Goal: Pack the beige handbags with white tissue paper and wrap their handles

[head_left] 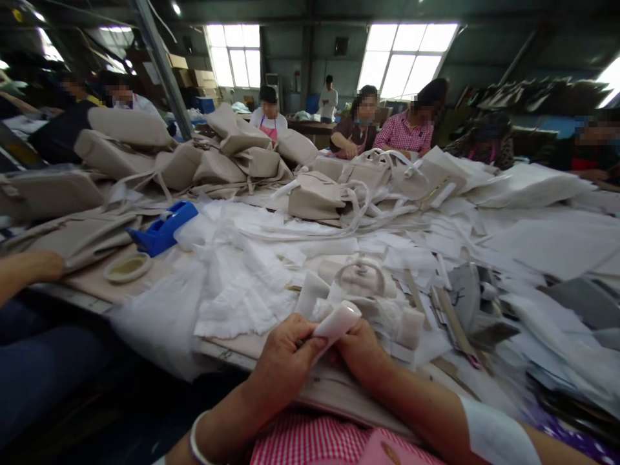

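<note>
A rolled piece of white foam sheet (341, 319) is held up at the table's front edge, its rounded end tilted away to the right. My left hand (285, 352) is closed around its left side, thumb on top; something dark shows by the fingers, too small to name. My right hand (364, 354) pinches at the roll's right side, its fingertips partly hidden. Just beyond the hands lies a beige bag (339, 274) with a rounded handle (361, 265) and white wrapping around it.
Thin white wrapping sheets (242, 278) spread to the left, beside a blue tape dispenser (165, 227) and a shallow round dish (127, 267). Beige bags (314, 194) pile up behind. A grey metal tool (472, 297) stands right. A co-worker's hand (36, 266) touches a bag at left.
</note>
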Demonstrator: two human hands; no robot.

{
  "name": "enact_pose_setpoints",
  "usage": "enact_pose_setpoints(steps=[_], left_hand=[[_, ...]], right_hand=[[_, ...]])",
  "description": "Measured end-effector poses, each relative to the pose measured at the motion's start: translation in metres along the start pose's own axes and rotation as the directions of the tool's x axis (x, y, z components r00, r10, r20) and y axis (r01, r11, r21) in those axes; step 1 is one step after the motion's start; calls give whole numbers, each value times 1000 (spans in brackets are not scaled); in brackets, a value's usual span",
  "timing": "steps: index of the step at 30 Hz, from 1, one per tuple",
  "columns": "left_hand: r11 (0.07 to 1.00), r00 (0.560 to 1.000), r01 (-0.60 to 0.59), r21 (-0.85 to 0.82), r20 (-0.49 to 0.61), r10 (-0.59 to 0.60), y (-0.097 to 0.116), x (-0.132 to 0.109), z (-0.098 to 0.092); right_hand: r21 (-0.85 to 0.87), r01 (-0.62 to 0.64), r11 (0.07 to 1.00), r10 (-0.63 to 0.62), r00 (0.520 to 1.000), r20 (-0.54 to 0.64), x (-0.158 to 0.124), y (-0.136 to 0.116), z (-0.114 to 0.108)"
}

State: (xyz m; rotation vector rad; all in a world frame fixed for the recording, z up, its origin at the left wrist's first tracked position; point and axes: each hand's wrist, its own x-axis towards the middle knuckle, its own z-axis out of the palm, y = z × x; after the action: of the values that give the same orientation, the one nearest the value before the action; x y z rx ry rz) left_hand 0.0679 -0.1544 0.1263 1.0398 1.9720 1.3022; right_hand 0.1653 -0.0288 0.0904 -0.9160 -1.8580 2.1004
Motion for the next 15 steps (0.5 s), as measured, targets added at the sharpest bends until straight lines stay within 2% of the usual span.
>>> enact_pose_setpoints(steps=[4,8,12,15], left_hand=[[982,980,167,-90,-99,-175,-12,-2,1],[969,964,235,-77,-112,-243,-18,2,0],[991,993,119,62,-35,-117,-15,5,-3],[995,998,60,83,18,-62,-14,6,-4]], right_hand=[[102,-78,992,68,993,100,-5,-2,5],[149,-102,983,80,986,149,-5,-2,6],[222,-107,969,59,976,211,-5,2,3],[261,-65,963,-11,961,278,-6,4,-2]])
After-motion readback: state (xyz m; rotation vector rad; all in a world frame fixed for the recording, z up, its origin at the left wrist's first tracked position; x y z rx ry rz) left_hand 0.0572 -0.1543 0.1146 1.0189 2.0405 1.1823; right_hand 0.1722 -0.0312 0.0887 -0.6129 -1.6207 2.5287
